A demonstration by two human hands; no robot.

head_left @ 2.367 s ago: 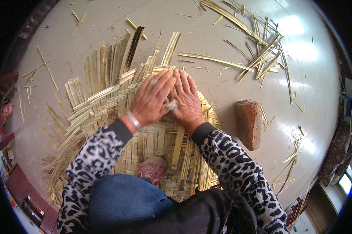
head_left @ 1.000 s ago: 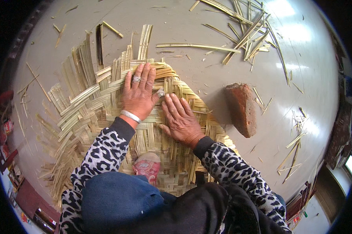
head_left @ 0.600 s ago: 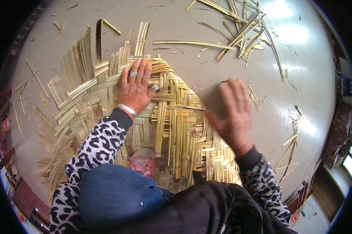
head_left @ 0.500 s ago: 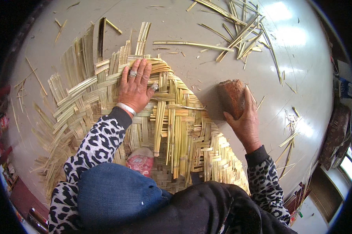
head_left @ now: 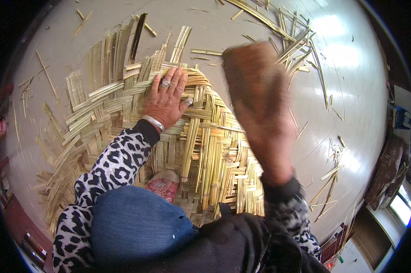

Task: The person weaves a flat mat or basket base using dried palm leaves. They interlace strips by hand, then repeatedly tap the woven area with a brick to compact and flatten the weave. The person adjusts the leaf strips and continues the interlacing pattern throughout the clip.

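A mat of pale yellow-green split strips (head_left: 210,159) is woven into a broad shape in front of me, its right edge folded and its far left strips fanning out loose. Flat on its upper part lies my left hand (head_left: 166,98), fingers stretched out and holding nothing. My right hand (head_left: 273,132), smeared by motion, grips a reddish-brown brick (head_left: 246,68) raised above the floor, beyond the mat's right edge. A single dark strip (head_left: 138,36) sticks out from the far edge of the weave.
Cut strips lie in a heap (head_left: 296,41) on the grey floor (head_left: 324,95) at the far right. Smaller scraps (head_left: 335,159) are scattered at the right. My foot in a pink patterned shoe (head_left: 163,185) rests on the mat, near my blue-denim knee (head_left: 137,227).
The brick has come up off the floor in my right hand, moving toward the far left and closer to the camera. My left hand stays pressed on the same part of the weave.
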